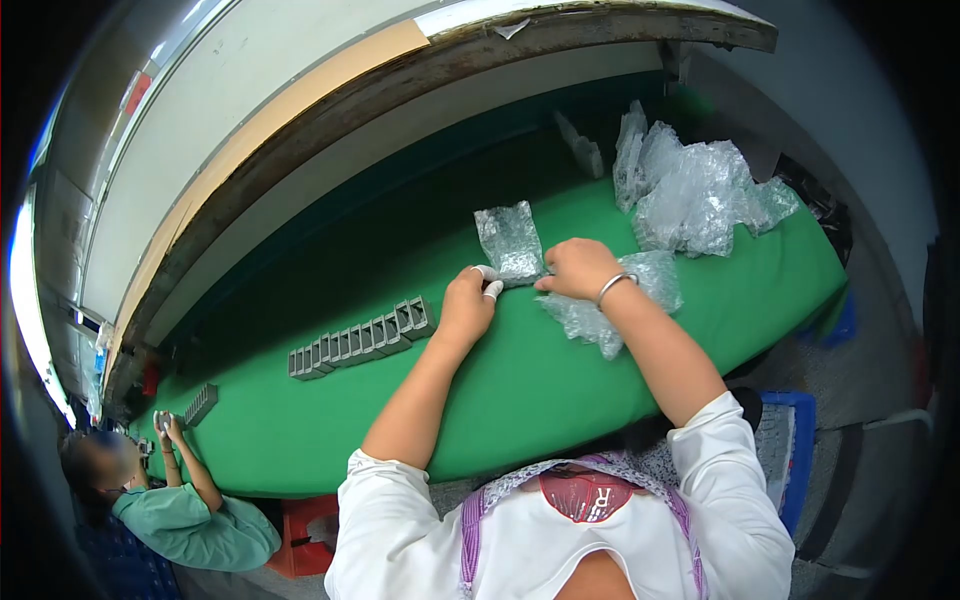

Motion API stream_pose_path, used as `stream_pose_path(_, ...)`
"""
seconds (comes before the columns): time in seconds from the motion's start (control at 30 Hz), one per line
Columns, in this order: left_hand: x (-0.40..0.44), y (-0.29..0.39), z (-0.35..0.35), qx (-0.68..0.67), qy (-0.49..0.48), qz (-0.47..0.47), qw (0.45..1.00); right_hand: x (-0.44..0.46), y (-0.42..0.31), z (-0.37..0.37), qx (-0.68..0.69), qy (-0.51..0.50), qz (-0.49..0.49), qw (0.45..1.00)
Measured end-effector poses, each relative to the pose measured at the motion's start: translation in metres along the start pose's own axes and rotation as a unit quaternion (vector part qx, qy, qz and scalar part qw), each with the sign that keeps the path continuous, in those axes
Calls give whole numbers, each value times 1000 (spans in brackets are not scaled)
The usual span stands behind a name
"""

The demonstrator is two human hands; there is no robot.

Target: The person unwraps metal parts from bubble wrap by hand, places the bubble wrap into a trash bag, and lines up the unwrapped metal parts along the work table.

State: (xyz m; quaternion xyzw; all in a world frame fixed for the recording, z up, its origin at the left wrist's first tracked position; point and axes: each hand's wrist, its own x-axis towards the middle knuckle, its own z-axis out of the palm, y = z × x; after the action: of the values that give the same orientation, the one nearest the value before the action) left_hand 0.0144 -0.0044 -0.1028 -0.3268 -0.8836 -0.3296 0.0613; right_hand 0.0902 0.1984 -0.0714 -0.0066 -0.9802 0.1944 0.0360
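Observation:
A small sheet of clear bubble wrap (509, 232) lies on the green-covered table in front of me, its near edge bunched between my hands. My left hand (470, 303), with white covers on some fingertips, is closed on the near left corner of this wrap. On the right corner, the curled fingers of my right hand (580, 270) pinch the wrap; a bracelet circles that wrist. Whether anything is folded inside the wrap, I cannot make out. Another loose piece of bubble wrap (590, 322) lies under my right wrist and forearm.
Several grey slotted parts (362, 340) stand in a row left of my hands. A big pile of bubble wrap (700, 195) sits at the far right. A ledge (330, 95) overhangs the table's back. At far left, a co-worker (195, 520) handles something beside another grey row (201, 404).

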Motion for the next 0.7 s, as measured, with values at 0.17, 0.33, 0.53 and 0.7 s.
stream_pose_path(0.17, -5, 13, -26, -21, 97, 45, 994, 10, -10, 3, 103, -13, -34, 994)
stream_pose_path(0.33, -16, 41, -55, 87, 111, 115, 983, -17, -2, -21, 540, -141, 9, 830)
stream_pose_path(0.53, -12, 62, -62, 33, 131, 152, 979, -23, -6, -20, 329, -100, -53, 937)
stream_pose_path(0.7, -19, 73, -73, -35, 111, 93, 989, -34, -49, -6, 202, -61, -71, 975)
